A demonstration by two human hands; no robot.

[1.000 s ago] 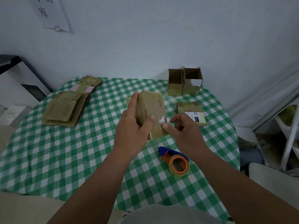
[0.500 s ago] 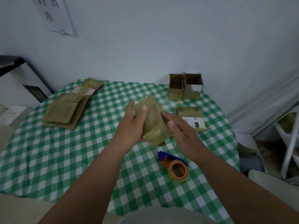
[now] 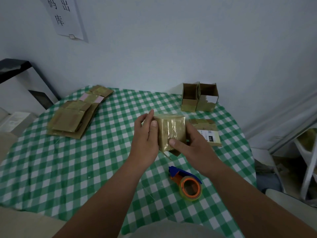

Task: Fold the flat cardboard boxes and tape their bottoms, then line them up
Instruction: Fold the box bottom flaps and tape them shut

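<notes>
A small brown cardboard box [image 3: 172, 130], its tape-glossy face turned up toward me, is held above the middle of the green checked table [image 3: 68, 169]. My left hand [image 3: 145, 138] grips its left side, thumb on the taped face. My right hand [image 3: 192, 145] holds the right side, thumb pressing the lower front corner. A loose flap pokes out below the box. Two folded boxes [image 3: 199, 98] stand side by side, open tops up, at the table's far right edge. A stack of flat boxes [image 3: 75, 115] lies at the far left. One more flat box [image 3: 208, 131] with a label lies just right of my hands.
An orange and blue tape dispenser [image 3: 187, 183] lies on the table near my right forearm. A wall with a paper sign [image 3: 66, 16] stands close behind the table. A black-framed shelf [image 3: 20, 78] is at the left, white furniture legs [image 3: 308, 169] at the right.
The box has turned in my hands, so its taped face is squarer to me. My right hand moved from smoothing the tape to holding the right side. The view tilted upward.
</notes>
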